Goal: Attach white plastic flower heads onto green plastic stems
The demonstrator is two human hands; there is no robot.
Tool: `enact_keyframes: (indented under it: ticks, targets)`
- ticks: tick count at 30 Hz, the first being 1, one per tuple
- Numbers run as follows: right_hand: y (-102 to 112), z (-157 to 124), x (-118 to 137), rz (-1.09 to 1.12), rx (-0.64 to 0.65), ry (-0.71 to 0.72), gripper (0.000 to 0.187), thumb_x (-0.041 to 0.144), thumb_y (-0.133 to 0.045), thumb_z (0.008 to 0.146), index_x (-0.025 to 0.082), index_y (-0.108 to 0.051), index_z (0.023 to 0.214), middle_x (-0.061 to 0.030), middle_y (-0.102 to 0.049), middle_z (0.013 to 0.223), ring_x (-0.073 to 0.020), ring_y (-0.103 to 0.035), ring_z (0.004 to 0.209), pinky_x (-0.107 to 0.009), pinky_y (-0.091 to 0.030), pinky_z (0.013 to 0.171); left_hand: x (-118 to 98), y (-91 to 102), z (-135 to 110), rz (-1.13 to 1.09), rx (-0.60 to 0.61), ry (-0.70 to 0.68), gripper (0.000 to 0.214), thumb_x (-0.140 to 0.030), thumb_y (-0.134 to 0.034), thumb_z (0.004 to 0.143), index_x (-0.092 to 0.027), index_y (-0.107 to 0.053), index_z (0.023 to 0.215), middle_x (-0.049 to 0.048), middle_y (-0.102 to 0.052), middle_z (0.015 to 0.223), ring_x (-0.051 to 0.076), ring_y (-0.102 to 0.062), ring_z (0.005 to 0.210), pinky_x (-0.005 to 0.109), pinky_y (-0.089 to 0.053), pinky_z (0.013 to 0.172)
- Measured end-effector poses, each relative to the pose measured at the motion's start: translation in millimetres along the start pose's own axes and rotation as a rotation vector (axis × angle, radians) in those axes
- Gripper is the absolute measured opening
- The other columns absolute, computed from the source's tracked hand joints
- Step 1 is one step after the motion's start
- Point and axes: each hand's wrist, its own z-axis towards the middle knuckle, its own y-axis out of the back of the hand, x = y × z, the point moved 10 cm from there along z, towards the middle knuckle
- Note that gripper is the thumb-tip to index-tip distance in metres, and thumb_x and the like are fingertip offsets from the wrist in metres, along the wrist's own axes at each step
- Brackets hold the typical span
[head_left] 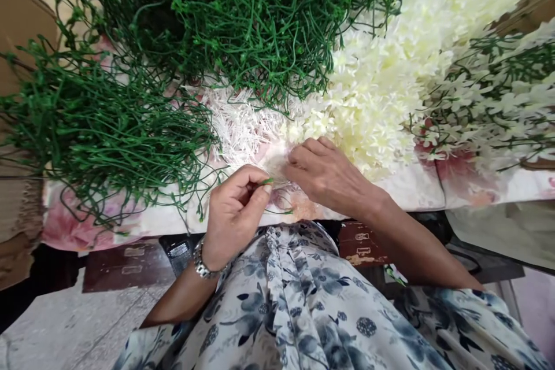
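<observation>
My left hand [238, 208], with a metal watch at the wrist, pinches a thin green plastic stem [267, 181] between thumb and forefinger. The stem's tip points up beside the thumb. My right hand [323, 176] is a little to the right, its fingers curled down at the edge of the cream flower heads [373, 92]; what its fingertips touch is hidden. Just beyond both hands lies a heap of small white plastic pieces [243, 124]. A bunch of green stems [117, 127] rests to the left of my left hand.
A larger pile of green stems [243, 11] covers the back of the table. On the right lie finished-looking white flower sprays with green stems [498, 98]. Cardboard [26, 23] stands at the left edge. A floral cloth [95, 208] covers the table, its front edge close to my body.
</observation>
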Motion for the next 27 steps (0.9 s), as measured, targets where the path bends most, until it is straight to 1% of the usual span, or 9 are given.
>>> enact_keyframes:
  ticks: [4, 6, 8, 11, 14, 17, 21, 24, 27]
  targets:
    - [38.4, -13.4, -24.6, 0.339, -0.356, -0.108, 0.009, 0.012, -0.051, 0.083, 0.018, -0.057, 0.080, -0.0024, -0.058, 0.078, -0.0137, -0.050, 0.075, -0.029, -0.041, 0.066, -4.3, 0.8, 6.8, 0.025, -0.030, 0.010, 0.006, -0.012, -0.057, 0.076, -0.017, -0.056, 0.072, -0.0028, -0.053, 0.068, 0.005, -0.043, 0.054, 0.018, -0.031, 0.046]
    - [51.6, -33.6, -51.8, 0.592, -0.542, -0.283, 0.006, 0.013, -0.056, 0.081, 0.019, -0.057, 0.082, -0.0005, -0.058, 0.077, -0.0120, -0.054, 0.073, -0.027, -0.044, 0.063, -8.4, -5.0, 12.6, 0.086, -0.013, 0.008, 0.008, -0.009, -0.056, 0.072, -0.016, -0.055, 0.068, -0.0041, -0.050, 0.061, 0.005, -0.042, 0.050, 0.017, -0.030, 0.044]
    - [48.6, -57.2, -75.5, 0.798, -0.646, -0.495, 0.004, 0.017, -0.059, 0.080, 0.020, -0.058, 0.082, 0.0004, -0.057, 0.077, -0.0110, -0.055, 0.068, -0.026, -0.045, 0.058, -10.6, -15.9, 19.5, 0.146, 0.028, 0.012, 0.010, -0.007, -0.055, 0.070, -0.016, -0.054, 0.064, -0.0055, -0.046, 0.054, 0.004, -0.039, 0.046, 0.016, -0.029, 0.041]
    - [31.0, -85.2, -88.6, 0.956, -0.669, -0.717, 0.005, 0.021, -0.062, 0.078, 0.020, -0.058, 0.081, 0.0009, -0.058, 0.076, -0.0096, -0.055, 0.060, -0.025, -0.045, 0.053, -13.2, -33.0, 30.1, 0.256, 0.072, -0.015, 0.010, -0.007, -0.052, 0.069, -0.016, -0.055, 0.066, -0.0059, -0.046, 0.053, 0.005, -0.038, 0.045, 0.016, -0.029, 0.041]
    - [12.9, -96.1, -85.3, 1.031, -0.617, -0.780, 0.007, 0.020, -0.062, 0.079, 0.019, -0.057, 0.083, 0.0004, -0.060, 0.077, -0.0096, -0.059, 0.061, -0.025, -0.048, 0.055, -25.8, -47.6, 38.3, 0.484, 0.073, -0.168, 0.015, -0.006, -0.048, 0.071, -0.016, -0.059, 0.075, -0.0012, -0.055, 0.068, 0.009, -0.050, 0.061, 0.019, -0.039, 0.053]
    - [5.5, -94.6, -78.6, 1.007, -0.573, -0.738, 0.007, 0.017, -0.058, 0.081, 0.018, -0.056, 0.088, 0.0005, -0.061, 0.079, -0.0094, -0.061, 0.063, -0.024, -0.049, 0.057, -32.1, -66.6, 45.1, 0.763, 0.111, -0.276, 0.022, -0.006, -0.045, 0.074, -0.015, -0.060, 0.087, 0.0040, -0.058, 0.082, 0.015, -0.055, 0.077, 0.026, -0.043, 0.068]
    - [18.4, -82.6, -65.6, 0.704, -0.512, -0.563, 0.014, 0.009, -0.054, 0.080, 0.018, -0.059, 0.090, -0.0003, -0.062, 0.079, -0.0096, -0.059, 0.071, -0.023, -0.048, 0.064, -22.8, -83.5, 55.5, 0.970, 0.177, -0.227, 0.016, -0.009, -0.045, 0.076, -0.014, -0.058, 0.084, 0.0065, -0.055, 0.082, 0.018, -0.053, 0.075, 0.029, -0.040, 0.064]
    - [24.0, -80.4, -62.9, 0.663, -0.506, -0.515, 0.014, 0.007, -0.054, 0.080, 0.017, -0.060, 0.088, -0.0003, -0.063, 0.077, -0.0094, -0.058, 0.070, -0.023, -0.047, 0.064, -22.0, -82.8, 56.9, 0.950, 0.162, -0.207, 0.011, -0.009, -0.046, 0.075, -0.015, -0.055, 0.072, 0.0041, -0.053, 0.077, 0.016, -0.051, 0.070, 0.028, -0.038, 0.062]
    - [25.9, -85.9, -69.1, 0.785, -0.586, -0.582, 0.012, 0.009, -0.058, 0.078, 0.018, -0.060, 0.087, -0.0007, -0.063, 0.078, -0.0103, -0.059, 0.071, -0.024, -0.048, 0.064, -30.0, -69.2, 52.6, 0.792, 0.076, -0.204, 0.012, -0.007, -0.049, 0.072, -0.015, -0.052, 0.064, 0.0000, -0.051, 0.068, 0.012, -0.049, 0.066, 0.025, -0.037, 0.060]
